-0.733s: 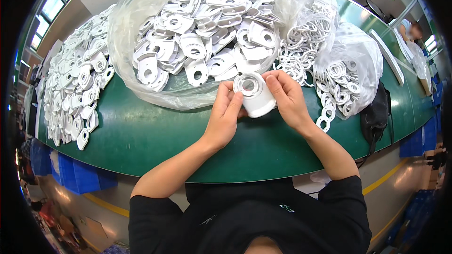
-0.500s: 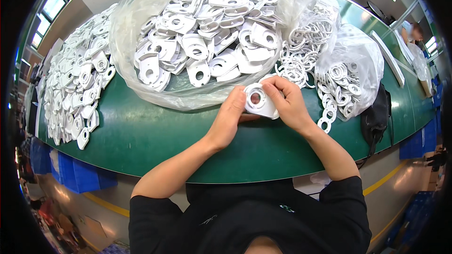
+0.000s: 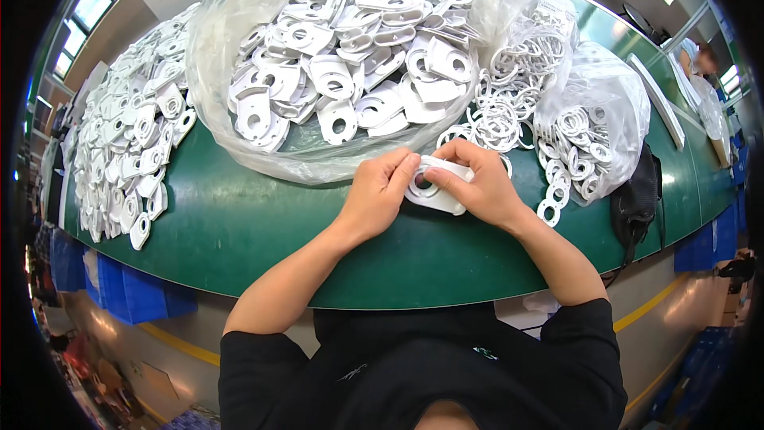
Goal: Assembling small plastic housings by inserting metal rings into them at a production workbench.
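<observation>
Between both hands, above the green table (image 3: 263,231), is a white plastic part (image 3: 440,200) with a round hole near one end. My left hand (image 3: 377,193) pinches its left edge by the hole, thumb and forefinger together. Closed on its right side is my right hand (image 3: 482,184), the thumb lying across the top face beside the hole. Fingers under the part are hidden. Just beyond my hands, white plastic rings (image 3: 497,123) lie in a loose heap, and similar white parts (image 3: 337,121) fill a large clear plastic bag (image 3: 208,123).
At the left a tall heap of white parts (image 3: 119,155) reaches the table edge. A bag of rings (image 3: 629,103) and a black pouch (image 3: 637,203) lie at the right. Blue bins (image 3: 143,295) stand below the left edge. Another person (image 3: 692,56) is at the far right.
The white part has turned in my hands, its solid end now swung to the lower right. My left hand has shifted its grip, and my right thumb now lies across the face.
</observation>
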The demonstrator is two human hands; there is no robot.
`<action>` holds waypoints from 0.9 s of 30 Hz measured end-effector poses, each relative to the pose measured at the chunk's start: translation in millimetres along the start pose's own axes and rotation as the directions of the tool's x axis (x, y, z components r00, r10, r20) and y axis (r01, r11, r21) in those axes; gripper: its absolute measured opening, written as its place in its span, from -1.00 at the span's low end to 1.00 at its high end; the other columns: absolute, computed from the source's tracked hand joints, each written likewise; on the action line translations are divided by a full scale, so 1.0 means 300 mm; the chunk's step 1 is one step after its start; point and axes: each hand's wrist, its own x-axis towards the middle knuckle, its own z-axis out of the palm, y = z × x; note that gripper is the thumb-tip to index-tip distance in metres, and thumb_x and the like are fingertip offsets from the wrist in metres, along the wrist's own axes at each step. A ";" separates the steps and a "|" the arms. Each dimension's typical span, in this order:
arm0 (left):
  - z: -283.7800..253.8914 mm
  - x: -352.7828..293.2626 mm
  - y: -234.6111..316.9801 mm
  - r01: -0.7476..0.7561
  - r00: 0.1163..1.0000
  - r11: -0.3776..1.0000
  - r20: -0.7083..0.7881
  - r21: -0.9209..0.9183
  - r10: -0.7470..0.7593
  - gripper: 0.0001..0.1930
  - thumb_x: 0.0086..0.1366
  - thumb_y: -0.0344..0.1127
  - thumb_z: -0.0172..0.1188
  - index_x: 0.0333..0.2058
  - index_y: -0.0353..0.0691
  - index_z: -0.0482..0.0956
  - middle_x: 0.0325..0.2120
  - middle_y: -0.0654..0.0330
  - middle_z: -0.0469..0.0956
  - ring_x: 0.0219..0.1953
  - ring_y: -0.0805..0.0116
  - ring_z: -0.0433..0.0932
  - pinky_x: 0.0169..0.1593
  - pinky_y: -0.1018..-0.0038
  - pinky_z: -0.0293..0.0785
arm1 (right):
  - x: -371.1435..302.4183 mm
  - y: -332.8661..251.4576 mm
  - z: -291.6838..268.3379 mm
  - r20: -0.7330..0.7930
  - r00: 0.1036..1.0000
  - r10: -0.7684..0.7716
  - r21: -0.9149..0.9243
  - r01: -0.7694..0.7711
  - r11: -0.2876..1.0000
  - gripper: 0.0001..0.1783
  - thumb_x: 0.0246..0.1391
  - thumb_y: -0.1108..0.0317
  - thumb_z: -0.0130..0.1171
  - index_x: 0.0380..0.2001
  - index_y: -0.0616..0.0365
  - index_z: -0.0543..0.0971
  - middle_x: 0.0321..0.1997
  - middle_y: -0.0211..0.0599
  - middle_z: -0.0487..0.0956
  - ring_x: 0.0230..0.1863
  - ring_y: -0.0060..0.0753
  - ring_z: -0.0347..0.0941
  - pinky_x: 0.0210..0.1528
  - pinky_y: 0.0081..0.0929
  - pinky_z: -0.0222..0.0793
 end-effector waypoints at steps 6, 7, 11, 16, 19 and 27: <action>0.075 -0.019 0.025 0.069 0.994 0.871 -0.044 -0.486 -0.104 -0.64 0.32 -0.29 0.06 0.01 -0.30 0.24 -0.47 0.04 0.52 -0.50 0.24 0.49 -0.38 0.41 0.39 | 0.004 0.015 0.026 -0.082 0.975 0.205 0.505 -0.137 0.852 -0.84 0.23 0.33 0.07 -0.26 0.19 0.40 -0.42 -0.43 0.56 -0.42 -0.81 0.39 -0.41 -0.77 0.27; 0.080 -0.026 0.023 -0.019 0.999 0.951 -0.048 -0.309 0.004 -0.57 0.30 -0.31 0.08 0.05 -0.31 0.17 -0.46 0.00 0.53 -0.47 0.18 0.52 -0.35 0.37 0.41 | 0.004 0.028 0.028 -0.118 0.972 0.202 0.512 -0.114 0.851 -0.84 0.23 0.31 0.08 -0.28 0.18 0.41 -0.43 -0.45 0.55 -0.43 -0.81 0.38 -0.41 -0.77 0.26; 0.065 -0.032 0.036 -0.113 0.994 0.993 0.004 0.045 0.113 -0.56 0.25 -0.31 0.11 -0.02 -0.40 0.16 -0.45 -0.14 0.54 -0.42 -0.09 0.55 -0.34 0.19 0.41 | 0.000 0.033 0.015 -0.113 0.943 0.314 0.594 -0.189 0.782 -0.80 0.23 0.25 0.10 -0.37 0.15 0.43 -0.47 -0.49 0.53 -0.49 -0.84 0.34 -0.44 -0.79 0.23; 0.042 -0.041 0.062 -0.089 0.995 0.961 0.076 0.263 0.071 -0.59 0.22 -0.29 0.12 -0.11 -0.42 0.18 -0.48 -0.18 0.53 -0.42 -0.18 0.52 -0.35 0.10 0.38 | 0.009 -0.005 0.004 -0.107 0.948 0.299 0.405 -0.233 0.884 -0.84 0.11 0.35 0.22 -0.41 0.15 0.45 -0.48 -0.52 0.53 -0.49 -0.83 0.36 -0.45 -0.79 0.23; 0.008 -0.037 0.053 -0.038 0.991 0.949 0.135 0.312 -0.005 -0.57 0.23 -0.26 0.10 -0.08 -0.41 0.17 -0.48 -0.17 0.53 -0.42 -0.18 0.52 -0.33 0.10 0.39 | 0.020 -0.038 -0.020 -0.035 0.969 0.243 0.230 -0.229 0.946 -0.80 0.01 0.45 0.27 -0.30 0.23 0.49 -0.44 -0.47 0.57 -0.44 -0.78 0.42 -0.42 -0.77 0.30; -0.062 -0.012 0.061 -0.004 0.943 1.000 0.333 -0.025 0.012 -0.48 0.23 -0.23 0.06 0.12 -0.31 0.19 -0.17 -0.19 0.51 -0.13 -0.12 0.49 -0.03 0.18 0.36 | 0.016 -0.027 -0.078 0.101 0.987 0.123 -0.204 -0.100 0.974 -0.68 0.22 0.43 -0.01 0.02 0.28 0.46 -0.46 -0.26 0.59 -0.48 -0.54 0.50 -0.38 -0.59 0.43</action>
